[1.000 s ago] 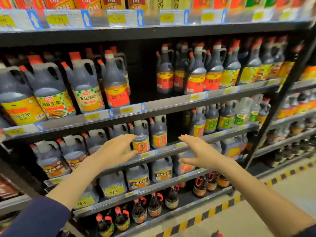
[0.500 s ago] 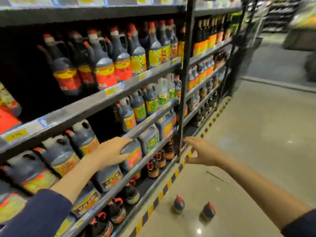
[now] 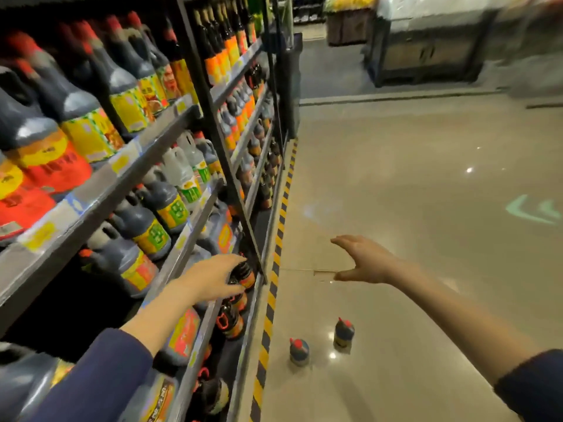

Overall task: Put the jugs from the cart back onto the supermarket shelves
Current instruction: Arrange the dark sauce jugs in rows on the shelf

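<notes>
Two small dark jugs with red caps stand upright on the pale floor at lower centre of the frame. They are near each other but apart, just right of the yellow-and-black stripe that runs along the foot of the shelves. The shelves fill the left half of the frame, their tiers packed with stocked jugs bearing yellow, red and green labels; a black post divides two bays. The left hand, on an arm in a navy sleeve, reaches in front of the lower tiers at centre left, fingers extended and grasping nothing. Its fingertips are over a small dark bottle on a low tier; whether they touch it cannot be told. The right hand hangs above the floor at centre right, fingers straight, thumb spread wide, released and empty, well apart from the jugs below it. A green arrow marks the floor at the right edge. A dark counter stands blurred in the upper right.
</notes>
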The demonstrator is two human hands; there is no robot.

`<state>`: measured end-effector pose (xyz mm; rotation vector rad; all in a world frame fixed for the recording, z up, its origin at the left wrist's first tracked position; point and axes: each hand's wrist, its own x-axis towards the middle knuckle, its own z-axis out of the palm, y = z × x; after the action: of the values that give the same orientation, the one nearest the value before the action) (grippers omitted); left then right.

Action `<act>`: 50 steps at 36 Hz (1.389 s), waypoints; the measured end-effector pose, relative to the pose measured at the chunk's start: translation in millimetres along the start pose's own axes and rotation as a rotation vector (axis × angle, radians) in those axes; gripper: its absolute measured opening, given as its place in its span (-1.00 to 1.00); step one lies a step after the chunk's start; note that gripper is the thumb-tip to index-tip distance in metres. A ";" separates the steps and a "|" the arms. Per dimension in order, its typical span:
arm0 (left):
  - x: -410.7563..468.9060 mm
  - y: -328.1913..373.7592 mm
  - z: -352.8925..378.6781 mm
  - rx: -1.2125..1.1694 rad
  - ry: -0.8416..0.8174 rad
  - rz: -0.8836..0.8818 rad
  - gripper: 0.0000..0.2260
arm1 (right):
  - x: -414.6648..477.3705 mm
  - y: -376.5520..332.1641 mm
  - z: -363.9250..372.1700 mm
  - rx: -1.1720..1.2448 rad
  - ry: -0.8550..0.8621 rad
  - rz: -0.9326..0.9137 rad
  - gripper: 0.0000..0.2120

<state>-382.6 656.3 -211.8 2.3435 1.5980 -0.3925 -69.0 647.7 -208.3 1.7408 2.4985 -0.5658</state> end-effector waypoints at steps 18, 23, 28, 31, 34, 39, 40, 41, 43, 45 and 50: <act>107.4 5.7 44.0 0.014 -0.163 0.245 -0.32 | -11.3 35.5 59.3 0.156 -0.066 0.348 -0.21; 144.2 -0.9 73.3 0.003 -0.258 0.233 -0.31 | 11.7 56.5 77.9 0.184 -0.102 0.363 -0.21; 183.5 -10.8 111.8 -0.009 -0.332 0.201 -0.29 | 40.9 79.7 105.8 0.225 -0.140 0.369 -0.23; 210.5 -16.2 142.1 -0.004 -0.381 0.178 -0.29 | 62.2 99.0 127.6 0.235 -0.158 0.378 -0.25; 235.7 -19.4 178.8 -0.006 -0.414 0.168 -0.31 | 82.1 118.9 156.9 0.249 -0.185 0.388 -0.25; 279.6 -24.8 253.3 -0.048 -0.480 0.158 -0.28 | 116.0 151.3 214.2 0.260 -0.210 0.399 -0.25; 287.6 -25.9 268.8 -0.058 -0.493 0.159 -0.28 | 122.4 157.3 226.2 0.260 -0.212 0.397 -0.25; 295.0 -26.4 284.8 -0.063 -0.505 0.157 -0.28 | 128.8 163.2 239.1 0.263 -0.215 0.396 -0.25; 309.4 -27.9 316.9 -0.072 -0.521 0.157 -0.28 | 141.8 175.1 265.5 0.279 -0.216 0.392 -0.25; 323.6 -28.6 350.2 -0.088 -0.539 0.157 -0.28 | 155.4 187.6 294.2 0.300 -0.210 0.382 -0.25; 351.2 -32.9 431.9 -0.063 -0.576 0.134 -0.25 | 184.6 215.5 367.6 0.302 -0.198 0.369 -0.27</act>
<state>-318.5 807.4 -744.7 2.0171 1.1537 -0.8751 -2.1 761.1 -653.5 2.0580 1.9736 -1.0596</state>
